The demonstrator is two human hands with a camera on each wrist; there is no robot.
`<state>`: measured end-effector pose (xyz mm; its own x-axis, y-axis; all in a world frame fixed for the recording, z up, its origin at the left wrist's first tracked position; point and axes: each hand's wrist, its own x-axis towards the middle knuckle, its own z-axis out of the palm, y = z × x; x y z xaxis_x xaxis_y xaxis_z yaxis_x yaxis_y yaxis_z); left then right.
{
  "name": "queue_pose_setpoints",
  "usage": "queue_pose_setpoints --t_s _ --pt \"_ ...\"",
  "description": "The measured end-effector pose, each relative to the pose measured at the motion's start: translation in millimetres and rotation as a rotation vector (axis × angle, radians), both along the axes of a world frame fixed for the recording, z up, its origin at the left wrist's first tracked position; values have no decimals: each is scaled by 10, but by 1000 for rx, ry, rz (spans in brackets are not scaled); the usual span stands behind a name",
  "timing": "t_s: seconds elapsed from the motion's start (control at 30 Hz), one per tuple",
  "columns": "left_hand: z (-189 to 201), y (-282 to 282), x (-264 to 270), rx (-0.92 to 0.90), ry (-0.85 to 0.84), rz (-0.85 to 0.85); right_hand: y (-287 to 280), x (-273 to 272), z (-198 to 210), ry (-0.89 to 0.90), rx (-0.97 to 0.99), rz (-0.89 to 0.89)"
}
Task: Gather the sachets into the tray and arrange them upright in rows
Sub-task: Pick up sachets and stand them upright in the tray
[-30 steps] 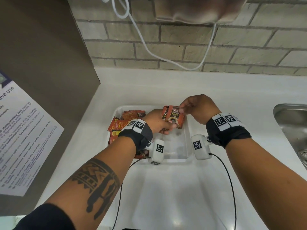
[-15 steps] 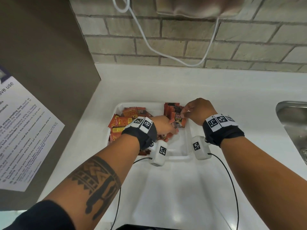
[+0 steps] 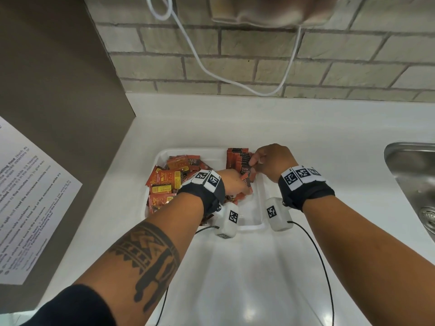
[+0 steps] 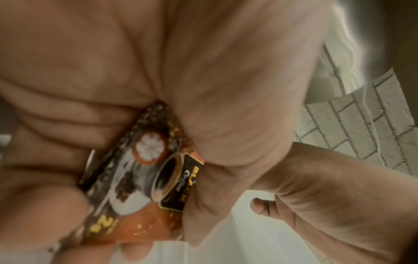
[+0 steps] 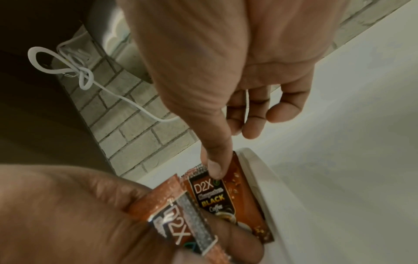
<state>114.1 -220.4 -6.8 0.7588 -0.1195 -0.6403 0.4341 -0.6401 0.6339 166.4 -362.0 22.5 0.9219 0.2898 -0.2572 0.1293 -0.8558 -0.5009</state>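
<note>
Both hands have dropped from above the tray down into it, the lifted sachets now lowered beside the standing row.

On a white counter, the left hand curls its fingers round a small bunch of sachets, while the right hand presses its thumb on the front sachet of the upright row along the tray's right wall, its other fingers loosely curled. Loose sachets lie heaped on the tray's left side.
</note>
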Motion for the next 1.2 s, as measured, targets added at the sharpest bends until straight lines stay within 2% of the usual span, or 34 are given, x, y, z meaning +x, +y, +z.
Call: queue_pose_setpoints --t_s 0.57,0.67,0.83,0.97,1.2 --pt "-28 98 -19 -70 38 40 -52 17 57 -81 41 9" --pt "19 147 -40 -245 71 121 -93 -24 78 -80 87 37" --pt "73 252 -48 -552 -5 185 -149 -65 63 64 236 80" --pt "74 287 -46 -610 -62 189 -156 -41 121 44 314 58" --pt "97 295 -73 -563 -135 223 -128 -36 180 -25 295 87"
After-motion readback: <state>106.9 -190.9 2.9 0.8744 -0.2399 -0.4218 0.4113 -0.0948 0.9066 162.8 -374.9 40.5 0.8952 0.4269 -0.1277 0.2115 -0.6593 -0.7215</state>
